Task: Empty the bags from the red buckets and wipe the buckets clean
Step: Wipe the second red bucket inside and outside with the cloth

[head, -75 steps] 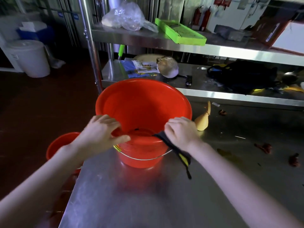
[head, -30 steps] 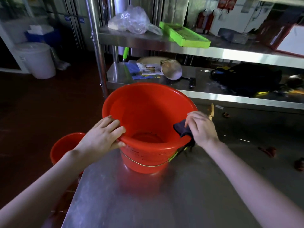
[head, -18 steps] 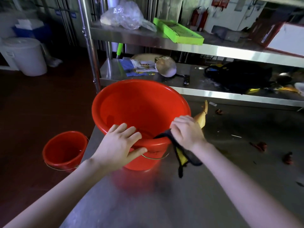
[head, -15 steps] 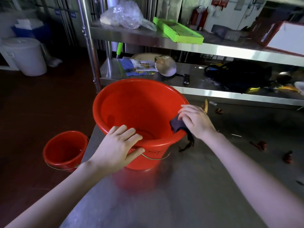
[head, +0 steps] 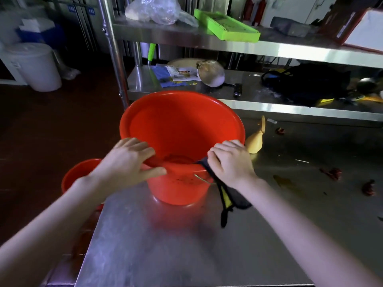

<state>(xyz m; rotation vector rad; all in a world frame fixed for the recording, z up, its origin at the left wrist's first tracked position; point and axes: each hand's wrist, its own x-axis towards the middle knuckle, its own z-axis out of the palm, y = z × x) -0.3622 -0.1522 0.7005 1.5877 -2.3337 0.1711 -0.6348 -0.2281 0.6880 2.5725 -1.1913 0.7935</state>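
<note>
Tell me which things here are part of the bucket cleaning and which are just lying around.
In the job: big red bucket on the table, left hand gripping its rim; dark cloth in the right hand; small red bucket beside the table.
Lying about: green tray, black bag, white bin.

One wide-angle view, worn on the head, looks forward and steeply down from close above the counter (head: 186,255), with the red bucket (head: 182,125) near centre, facing the steel shelves (head: 300,51) behind; the floor (head: 51,125) fills the left side.
</note>
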